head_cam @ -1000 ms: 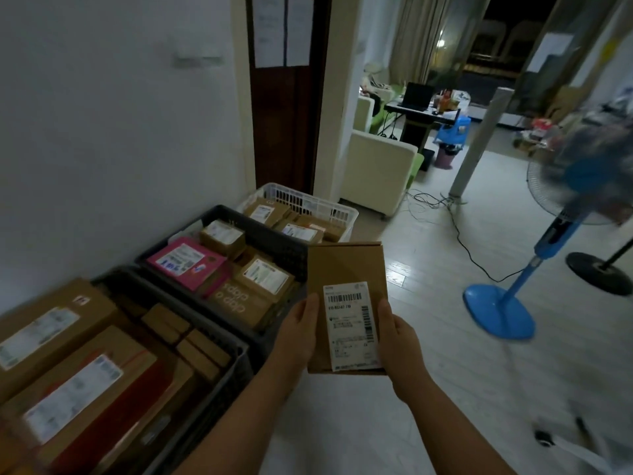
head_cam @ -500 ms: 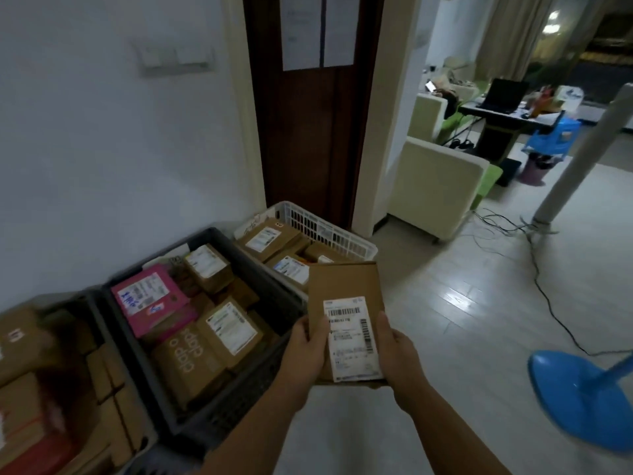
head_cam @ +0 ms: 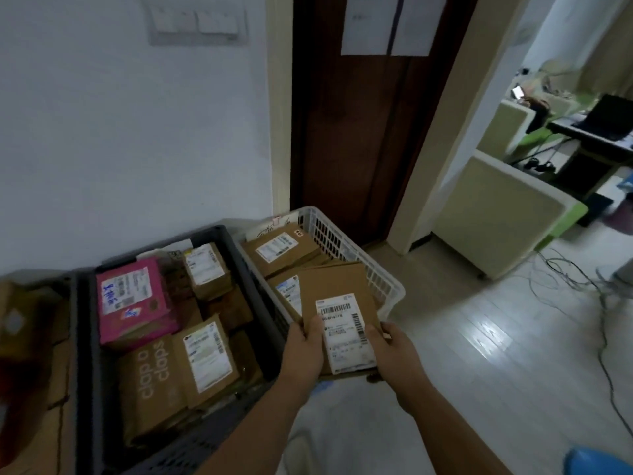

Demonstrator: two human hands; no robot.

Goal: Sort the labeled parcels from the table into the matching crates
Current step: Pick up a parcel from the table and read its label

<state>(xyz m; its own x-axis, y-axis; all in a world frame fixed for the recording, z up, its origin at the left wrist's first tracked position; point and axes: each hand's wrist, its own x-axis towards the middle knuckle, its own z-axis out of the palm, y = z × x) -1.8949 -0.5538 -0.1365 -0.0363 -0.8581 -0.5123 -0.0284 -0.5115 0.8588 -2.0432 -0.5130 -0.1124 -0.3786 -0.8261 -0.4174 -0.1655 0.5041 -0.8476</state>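
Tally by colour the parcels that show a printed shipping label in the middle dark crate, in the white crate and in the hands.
Brown parcels: 5, counting the held parcel
Pink parcel: 1
Total: 6

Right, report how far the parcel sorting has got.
Done: labelled boxes lie in the dark crate and white crate. In hand: left hand and right hand hold a flat parcel over the white crate's corner. Left: dropping it in; the table is unseen.
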